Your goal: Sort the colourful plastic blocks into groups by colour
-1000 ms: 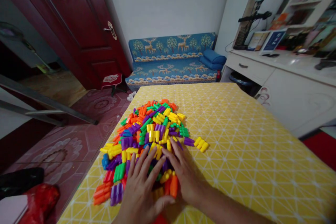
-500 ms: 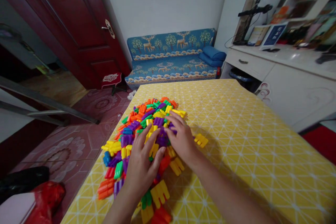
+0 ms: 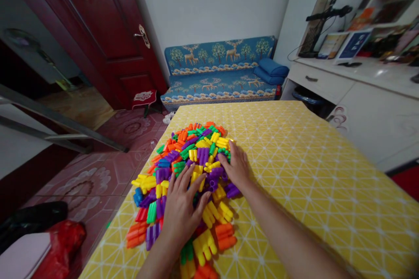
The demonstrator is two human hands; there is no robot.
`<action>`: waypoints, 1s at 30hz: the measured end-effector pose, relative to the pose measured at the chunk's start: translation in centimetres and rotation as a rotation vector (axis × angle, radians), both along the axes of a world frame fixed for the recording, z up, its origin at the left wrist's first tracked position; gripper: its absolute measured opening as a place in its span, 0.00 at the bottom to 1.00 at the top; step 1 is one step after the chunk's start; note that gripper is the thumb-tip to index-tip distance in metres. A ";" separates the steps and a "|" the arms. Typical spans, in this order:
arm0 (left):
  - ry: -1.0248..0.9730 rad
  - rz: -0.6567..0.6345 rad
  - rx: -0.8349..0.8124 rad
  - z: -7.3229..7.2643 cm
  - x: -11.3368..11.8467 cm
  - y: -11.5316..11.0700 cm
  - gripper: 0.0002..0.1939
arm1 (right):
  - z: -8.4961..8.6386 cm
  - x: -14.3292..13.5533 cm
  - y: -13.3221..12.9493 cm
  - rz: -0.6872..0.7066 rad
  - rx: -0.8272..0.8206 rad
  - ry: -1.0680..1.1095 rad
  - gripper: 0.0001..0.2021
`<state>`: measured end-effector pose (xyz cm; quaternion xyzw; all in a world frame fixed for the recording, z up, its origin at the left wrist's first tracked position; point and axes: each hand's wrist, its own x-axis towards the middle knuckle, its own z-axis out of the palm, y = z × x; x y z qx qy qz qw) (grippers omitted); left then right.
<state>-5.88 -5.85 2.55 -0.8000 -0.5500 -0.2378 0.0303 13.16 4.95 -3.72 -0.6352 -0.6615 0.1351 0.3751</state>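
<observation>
A heap of plastic building blocks (image 3: 203,154) in orange, green, purple, yellow, red and blue spreads over the left part of the table. Many look like short tubes joined side by side. My left hand (image 3: 185,198) lies over the middle of the heap, open with fingers apart, near a yellow block (image 3: 197,172). At the heap's right edge, my right hand (image 3: 238,166) is open and curved, palm side toward the blocks. Its thumb and fingers are beside a green block (image 3: 224,153); whether they touch it, I cannot tell.
A yellow cloth with white lines covers the table (image 3: 294,161). Beyond it stand a blue patterned sofa (image 3: 219,78) and a red door (image 3: 98,30). A white cabinet (image 3: 369,113) is on the right. A small stool (image 3: 144,98) and a red bag (image 3: 67,244) are on the left.
My right hand has shifted from above the heap to its right edge. The lone yellow block to the right no longer shows there. Purple and orange blocks now show along the near right side.
</observation>
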 end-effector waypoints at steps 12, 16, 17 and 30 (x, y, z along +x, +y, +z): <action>-0.400 0.299 0.069 2.3 -7.3 0.7 0.25 | 5.1 -0.2 -4.3 0.370 0.026 0.317 0.27; -0.454 0.468 -0.138 -1.0 -11.7 4.1 0.37 | 0.7 1.4 -3.0 0.048 0.102 0.272 0.31; -0.496 0.482 -0.203 -1.7 -12.5 4.9 0.39 | -0.1 1.4 -2.8 0.034 0.110 0.258 0.32; -0.488 0.380 -0.283 -2.9 -10.1 6.6 0.35 | 0.5 -0.2 -3.1 0.261 0.154 0.049 0.30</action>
